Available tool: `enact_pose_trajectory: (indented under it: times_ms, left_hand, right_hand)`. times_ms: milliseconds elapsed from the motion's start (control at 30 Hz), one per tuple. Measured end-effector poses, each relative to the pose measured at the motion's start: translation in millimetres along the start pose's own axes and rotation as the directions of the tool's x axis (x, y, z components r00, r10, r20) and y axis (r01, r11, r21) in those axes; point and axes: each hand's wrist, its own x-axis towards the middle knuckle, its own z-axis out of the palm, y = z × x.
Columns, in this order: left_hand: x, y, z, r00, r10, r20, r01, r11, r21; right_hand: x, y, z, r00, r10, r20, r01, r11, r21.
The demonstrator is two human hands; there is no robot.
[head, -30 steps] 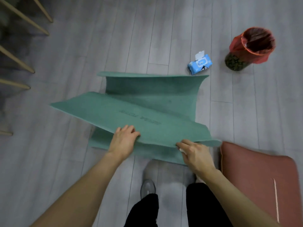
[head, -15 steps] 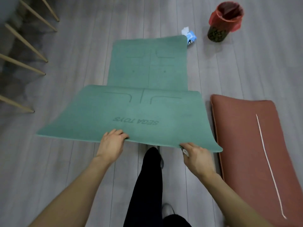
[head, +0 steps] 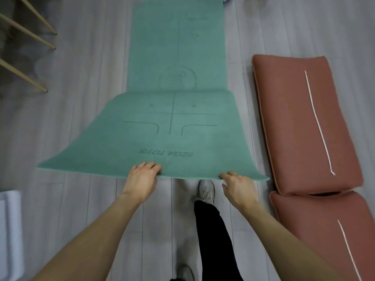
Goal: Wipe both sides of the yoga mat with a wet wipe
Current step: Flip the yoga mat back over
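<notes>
I held the near end of the yoga mat [head: 174,126] raised off the floor [head: 81,98], my left hand [head: 142,179] gripping its short edge with fingers curled over the top, my right hand [head: 237,186] pinching the same edge nearer the right corner. A scrap of white showed under my right fingers, probably the wet wipe [head: 224,182], though I could not be sure from that sliver. The far half of the mat lay flat along the floor boards, running away from me toward the top of the view, with the printed side up. Two red cushions [head: 304,122] lay just beside its right edge. The risk I judged was this: my grip sat toward the right, so the unsupported left corner could sag and fold under as I laid it down, and my shoe [head: 206,191] stood right beneath the edge, where the mat might catch.
</notes>
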Motion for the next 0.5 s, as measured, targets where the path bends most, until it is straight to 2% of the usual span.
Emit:
enact_pose_trajectory:
  times_ms: [100, 200, 367, 500]
  left_hand:
    - [-48.5, 20.9, 35.0, 0.999, 0.006, 0.045, -0.008, 0.999, 0.053]
    - [-102.2, 47.0, 72.3, 0.989, 0.073, 0.13, -0.078, 0.996, 0.037]
    - [-217.5, 79.5, 105.8, 0.965, 0.05, 0.258, -0.053, 0.999, 0.008]
    - [-286.3, 97.1, 76.2, 0.957, 0.007, 0.289, -0.026, 0.998, 0.063]
  right_hand:
    - [-49.3, -6.4, 43.1, 0.999, -0.004, 0.038, 0.008, 0.996, -0.086]
    - [-99.0, -16.0, 75.1, 0.997, -0.022, 0.078, 0.032, 0.991, -0.13]
    - [-206.6, -37.1, 96.3, 0.989, 0.057, 0.137, -0.052, 0.998, -0.036]
    - [-285.3, -49.9, 60.8, 0.986, 0.148, 0.076, -0.155, 0.983, 0.099]
